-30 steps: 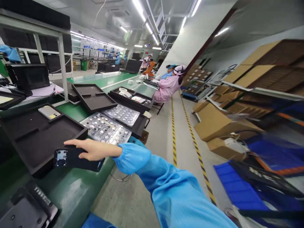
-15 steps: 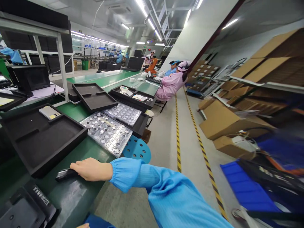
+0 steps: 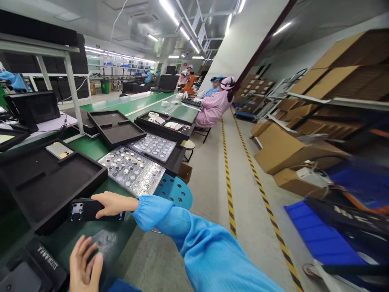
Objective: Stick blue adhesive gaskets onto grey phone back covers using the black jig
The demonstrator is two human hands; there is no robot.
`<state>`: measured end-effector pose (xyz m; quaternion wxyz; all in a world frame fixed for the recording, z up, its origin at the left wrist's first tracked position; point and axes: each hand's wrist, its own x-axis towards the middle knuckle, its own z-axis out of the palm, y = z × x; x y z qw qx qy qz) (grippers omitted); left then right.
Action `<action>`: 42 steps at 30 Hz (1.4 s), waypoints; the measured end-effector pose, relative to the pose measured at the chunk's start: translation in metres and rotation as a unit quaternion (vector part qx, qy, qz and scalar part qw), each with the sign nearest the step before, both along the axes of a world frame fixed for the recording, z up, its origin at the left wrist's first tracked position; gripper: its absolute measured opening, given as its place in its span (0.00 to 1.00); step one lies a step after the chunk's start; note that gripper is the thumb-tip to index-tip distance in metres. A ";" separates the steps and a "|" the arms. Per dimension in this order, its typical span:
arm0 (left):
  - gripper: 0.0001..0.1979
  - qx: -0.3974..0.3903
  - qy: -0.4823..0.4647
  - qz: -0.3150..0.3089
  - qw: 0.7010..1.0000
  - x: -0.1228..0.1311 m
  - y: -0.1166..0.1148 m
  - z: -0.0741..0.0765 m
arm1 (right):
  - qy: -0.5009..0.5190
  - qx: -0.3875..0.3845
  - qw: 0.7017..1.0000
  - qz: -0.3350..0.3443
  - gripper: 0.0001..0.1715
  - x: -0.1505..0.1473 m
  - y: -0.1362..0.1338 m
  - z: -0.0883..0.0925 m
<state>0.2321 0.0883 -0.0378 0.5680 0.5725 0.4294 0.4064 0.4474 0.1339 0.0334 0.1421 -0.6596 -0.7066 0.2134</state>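
Observation:
My right hand (image 3: 111, 204), reaching in from the right in a blue sleeve, is closed on a dark smartphone (image 3: 88, 211). The phone's camera end, with several lenses, points left, beside the front edge of a black foam tray (image 3: 60, 188). Lower down, my left hand (image 3: 83, 265) is raised with fingers apart and nothing in it. A small clear plastic film (image 3: 105, 240) lies on the green bench just past its fingertips. To its left stands a black fixture (image 3: 33, 267) with white lettering and a grey plate.
A silver phone (image 3: 60, 150) lies in the foam tray. Clear blister trays (image 3: 132, 170) of round parts overhang the bench edge above a blue stool (image 3: 174, 192). Another black tray (image 3: 117, 127) sits behind. A person in pink (image 3: 214, 105) sits farther along. Cartons (image 3: 282, 154) fill the right.
My left hand has come up into view from the bottom edge. The phone in my right hand has turned, showing its camera side. The view has shifted slightly.

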 end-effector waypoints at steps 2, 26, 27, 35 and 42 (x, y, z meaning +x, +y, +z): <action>0.44 0.008 -0.028 0.033 0.999 0.018 0.014 0.012 | 0.048 0.038 0.997 -0.051 0.16 -0.004 -0.008 0.000; 0.40 0.526 0.153 -0.050 0.835 0.054 0.069 0.026 | 0.509 0.016 0.859 0.047 0.56 0.003 -0.035 -0.067; 0.40 0.509 0.138 -0.051 0.848 0.053 0.070 0.027 | 0.529 0.000 0.846 0.063 0.59 0.008 -0.030 -0.069; 0.38 0.157 0.017 -0.061 0.986 0.049 0.074 0.035 | 0.586 -0.072 0.806 0.044 0.77 -0.003 -0.023 -0.072; 0.41 0.031 -0.084 -0.092 0.992 0.057 0.078 0.016 | 0.582 -0.083 0.806 -0.069 0.79 -0.007 -0.051 -0.069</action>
